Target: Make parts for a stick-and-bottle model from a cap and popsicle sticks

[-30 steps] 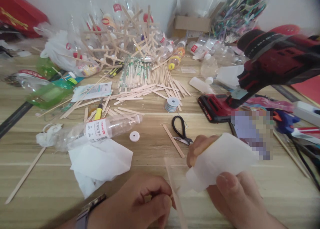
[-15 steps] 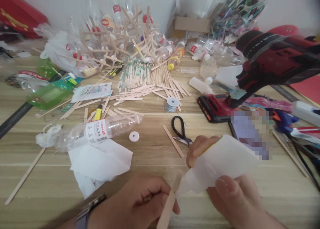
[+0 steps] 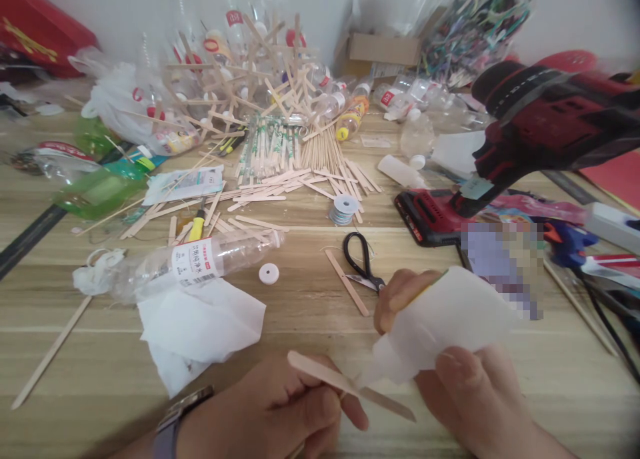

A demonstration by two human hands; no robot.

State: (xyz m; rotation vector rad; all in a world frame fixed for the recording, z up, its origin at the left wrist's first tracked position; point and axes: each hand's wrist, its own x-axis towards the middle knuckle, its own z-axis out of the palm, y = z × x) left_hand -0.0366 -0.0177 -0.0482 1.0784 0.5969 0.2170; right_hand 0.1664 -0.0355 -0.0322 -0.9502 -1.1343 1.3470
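My left hand (image 3: 290, 405), wearing a wristwatch (image 3: 185, 409), pinches a wooden craft stick (image 3: 325, 373) between thumb and fingers. The stick slants from upper left to lower right. Below the hand a small bit of similar wood shows; whether it is a second stick I cannot tell. In my right hand (image 3: 475, 392) is a white squeeze bottle (image 3: 445, 325), tilted nozzle down to the left. Its tip meets or nearly meets the stick's middle. Just beyond lie black-handled scissors (image 3: 367, 262) and another craft stick (image 3: 346, 282) on the wooden table.
A red cordless drill (image 3: 540, 119) stands at right. On the left lie a clear plastic bottle (image 3: 235, 251), white paper (image 3: 210, 325) and a white disc (image 3: 269, 273). A thread spool (image 3: 344, 209), loose sticks (image 3: 270, 185) and plastic bottles (image 3: 235, 52) crowd the back.
The stick in my left hand has turned from pointing steeply upward to lying crosswise under the bottle's tip. My right hand with the bottle has barely moved.
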